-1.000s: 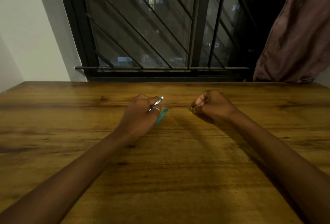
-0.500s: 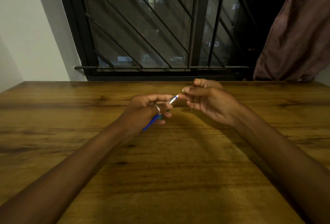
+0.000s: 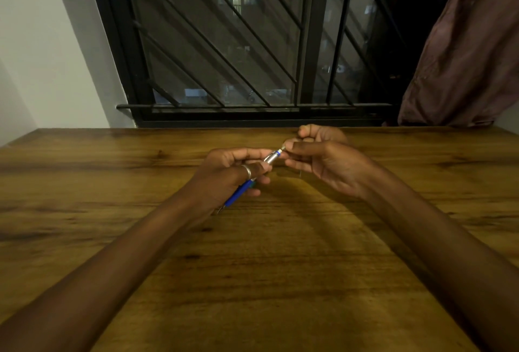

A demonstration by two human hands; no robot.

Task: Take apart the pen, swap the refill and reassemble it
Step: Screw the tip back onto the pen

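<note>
— How do the hands sit?
— Both forearms reach in from the near corners. The left hand (image 3: 233,174) is curled closed around the pen (image 3: 254,176), a ring on one finger. The right hand (image 3: 325,163) pinches the pen's tip between thumb and fingertips.

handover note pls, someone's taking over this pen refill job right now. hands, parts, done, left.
Left hand: closed around the blue pen, held above the wooden table, silver front section pointing up and to the right.
Right hand: fingertips pinched at the pen's tip end. What they grip there is too small to tell.
A bit of teal shows under the left hand's fingers; unclear what it is.
Done: cannot tell which refill is in the pen.
Left: confirm the new refill is in, finish the tip end, check the pen is closed up.
</note>
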